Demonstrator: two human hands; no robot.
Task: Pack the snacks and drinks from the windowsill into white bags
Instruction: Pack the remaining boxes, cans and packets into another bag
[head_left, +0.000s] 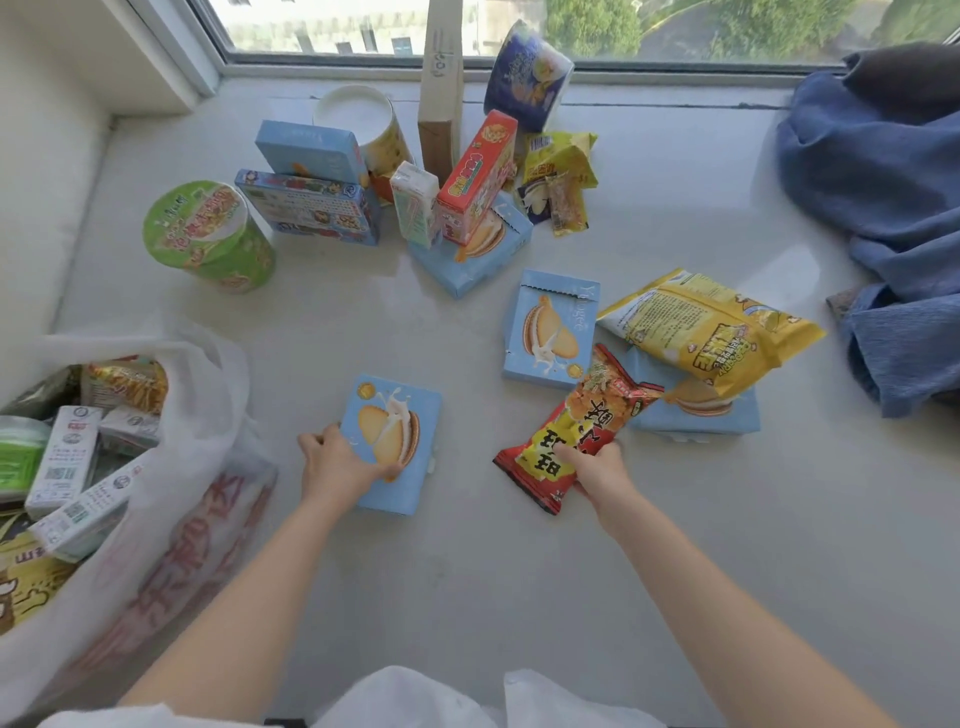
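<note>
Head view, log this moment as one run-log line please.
left hand: grips blue biscuit box | right hand: grips red snack packet | white bag: open, part filled | windowsill: more snacks left

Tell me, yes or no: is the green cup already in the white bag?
No: the green cup stands on the windowsill, apart from the white bag.

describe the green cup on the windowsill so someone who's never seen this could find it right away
Start at the left end of the windowsill, just beyond the open white bag. The green cup stands tilted there, in front of a blue printed box. It is the only green round tub, with a green and pink printed lid.
</note>
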